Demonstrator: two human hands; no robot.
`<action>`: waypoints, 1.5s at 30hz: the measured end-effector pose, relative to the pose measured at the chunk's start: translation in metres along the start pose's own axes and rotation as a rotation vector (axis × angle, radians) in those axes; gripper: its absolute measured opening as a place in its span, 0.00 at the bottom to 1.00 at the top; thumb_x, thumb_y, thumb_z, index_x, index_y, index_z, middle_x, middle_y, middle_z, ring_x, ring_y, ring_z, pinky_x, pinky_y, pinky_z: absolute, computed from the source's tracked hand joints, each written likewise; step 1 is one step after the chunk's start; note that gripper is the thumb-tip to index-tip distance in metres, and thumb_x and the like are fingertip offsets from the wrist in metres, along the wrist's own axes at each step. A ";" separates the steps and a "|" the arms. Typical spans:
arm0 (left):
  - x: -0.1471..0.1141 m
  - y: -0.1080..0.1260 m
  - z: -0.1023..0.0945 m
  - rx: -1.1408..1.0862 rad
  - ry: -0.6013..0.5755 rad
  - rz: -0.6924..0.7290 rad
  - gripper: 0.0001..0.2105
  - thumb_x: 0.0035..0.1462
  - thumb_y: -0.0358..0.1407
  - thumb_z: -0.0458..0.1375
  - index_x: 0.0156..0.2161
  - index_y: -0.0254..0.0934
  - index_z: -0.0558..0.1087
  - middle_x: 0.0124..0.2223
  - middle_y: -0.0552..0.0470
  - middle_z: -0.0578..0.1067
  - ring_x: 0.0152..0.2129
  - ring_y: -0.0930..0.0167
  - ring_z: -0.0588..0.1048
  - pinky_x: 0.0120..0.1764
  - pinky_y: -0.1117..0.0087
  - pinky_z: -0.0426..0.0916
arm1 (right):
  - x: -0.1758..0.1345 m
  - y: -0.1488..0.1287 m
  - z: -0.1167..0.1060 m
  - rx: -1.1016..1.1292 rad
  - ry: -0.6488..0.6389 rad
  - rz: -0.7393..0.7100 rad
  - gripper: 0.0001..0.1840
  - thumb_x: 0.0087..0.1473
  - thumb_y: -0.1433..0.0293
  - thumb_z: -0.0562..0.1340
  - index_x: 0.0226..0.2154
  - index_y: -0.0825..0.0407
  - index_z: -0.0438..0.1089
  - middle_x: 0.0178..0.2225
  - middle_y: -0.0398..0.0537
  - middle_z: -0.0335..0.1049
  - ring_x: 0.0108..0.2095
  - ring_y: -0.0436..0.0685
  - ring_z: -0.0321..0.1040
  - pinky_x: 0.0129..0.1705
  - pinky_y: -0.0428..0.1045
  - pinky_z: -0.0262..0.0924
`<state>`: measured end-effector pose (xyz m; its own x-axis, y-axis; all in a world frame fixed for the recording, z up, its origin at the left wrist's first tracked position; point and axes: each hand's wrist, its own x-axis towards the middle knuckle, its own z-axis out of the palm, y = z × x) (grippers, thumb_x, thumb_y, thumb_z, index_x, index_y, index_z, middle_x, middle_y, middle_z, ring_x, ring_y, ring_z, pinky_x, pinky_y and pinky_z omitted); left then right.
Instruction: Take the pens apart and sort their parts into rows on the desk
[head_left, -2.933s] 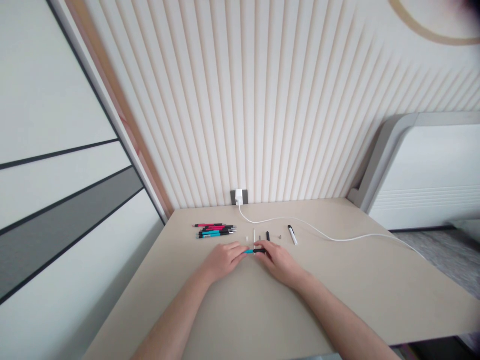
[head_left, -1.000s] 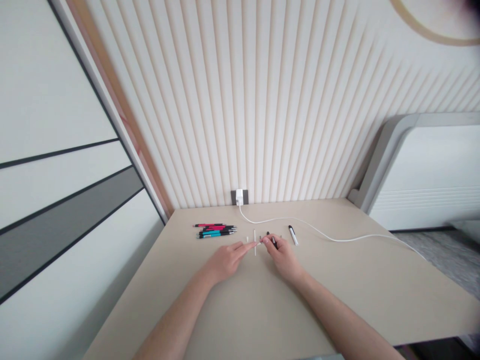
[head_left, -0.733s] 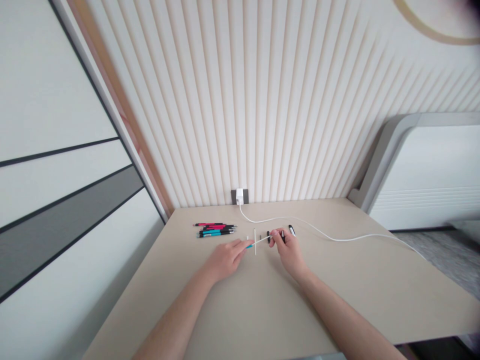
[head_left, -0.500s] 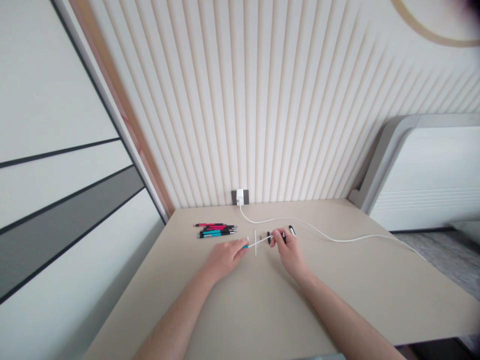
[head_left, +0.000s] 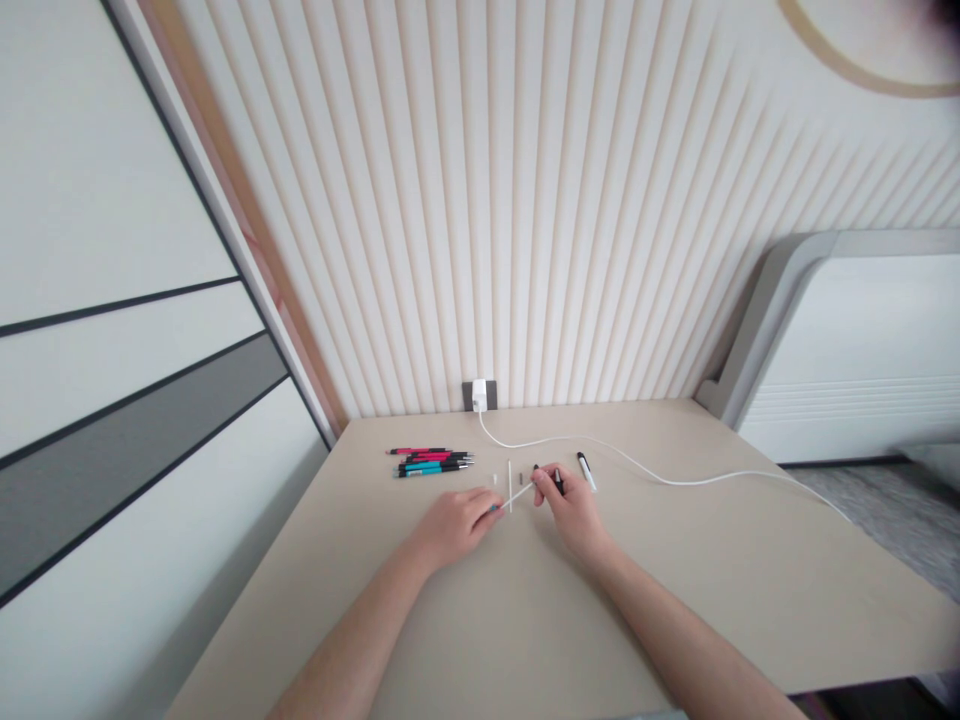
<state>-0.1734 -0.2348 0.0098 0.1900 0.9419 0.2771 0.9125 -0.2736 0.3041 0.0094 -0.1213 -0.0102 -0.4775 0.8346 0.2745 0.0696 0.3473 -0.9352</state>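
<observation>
My left hand (head_left: 455,522) is closed around a blue pen barrel (head_left: 494,508), of which only a short end shows at the fingertips. From that end a thin white pen refill (head_left: 517,495) slants up to my right hand (head_left: 568,502), which pinches its other end. Black pen parts (head_left: 558,482) show among the right fingers; their exact shape is partly hidden. Between the hands, another thin white refill (head_left: 510,486) lies upright in view on the table, crossed by the held one. A small grey piece (head_left: 521,479) and a small white piece (head_left: 495,479) lie on either side of it.
Several red, blue and black pens (head_left: 431,462) lie in a group at the left. A white marker with a black cap (head_left: 586,472) lies right of my right hand. From a white charger (head_left: 480,394) at the wall, a cable (head_left: 667,482) runs across the table (head_left: 480,620).
My left hand has shifted slightly right and nearer to me. My right hand has moved left, over the black piece, uncovering the marker. The held refill slants more steeply.
</observation>
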 end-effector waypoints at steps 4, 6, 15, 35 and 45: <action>0.001 -0.002 0.000 0.022 0.014 -0.058 0.11 0.66 0.36 0.46 0.39 0.39 0.71 0.35 0.51 0.75 0.33 0.71 0.74 0.37 0.73 0.64 | 0.003 -0.002 -0.005 0.028 0.084 -0.005 0.22 0.58 0.51 0.54 0.27 0.50 0.68 0.22 0.43 0.68 0.25 0.53 0.61 0.30 0.48 0.54; 0.001 -0.002 0.000 0.031 0.027 -0.110 0.10 0.65 0.35 0.47 0.38 0.39 0.70 0.35 0.52 0.75 0.33 0.71 0.74 0.37 0.73 0.63 | 0.006 -0.002 -0.011 0.047 0.148 0.017 0.22 0.58 0.50 0.54 0.29 0.51 0.68 0.22 0.44 0.68 0.24 0.53 0.60 0.28 0.48 0.53; 0.006 0.003 0.001 0.191 -0.013 -0.415 0.09 0.62 0.36 0.49 0.34 0.40 0.70 0.29 0.52 0.76 0.28 0.69 0.75 0.29 0.72 0.60 | 0.006 0.000 -0.013 -0.044 0.167 0.012 0.25 0.57 0.48 0.53 0.30 0.51 0.69 0.22 0.44 0.68 0.22 0.52 0.58 0.26 0.47 0.52; 0.027 0.018 0.026 0.319 -0.117 -0.429 0.14 0.63 0.37 0.46 0.36 0.37 0.73 0.32 0.44 0.78 0.31 0.62 0.78 0.34 0.66 0.66 | 0.002 0.008 -0.007 -0.528 -0.070 -0.174 0.12 0.60 0.65 0.55 0.38 0.44 0.74 0.39 0.48 0.74 0.37 0.58 0.71 0.40 0.52 0.60; 0.018 0.022 0.019 0.281 -0.115 -0.432 0.12 0.63 0.43 0.48 0.40 0.40 0.69 0.35 0.48 0.78 0.33 0.62 0.78 0.34 0.67 0.66 | -0.003 0.002 0.000 -0.923 -0.263 -0.052 0.16 0.65 0.65 0.50 0.46 0.44 0.72 0.43 0.46 0.72 0.40 0.54 0.71 0.38 0.46 0.58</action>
<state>-0.1429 -0.2206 0.0045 -0.2006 0.9769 0.0736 0.9754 0.1922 0.1076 0.0111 -0.1235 -0.0133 -0.6726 0.7253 0.1469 0.6514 0.6745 -0.3475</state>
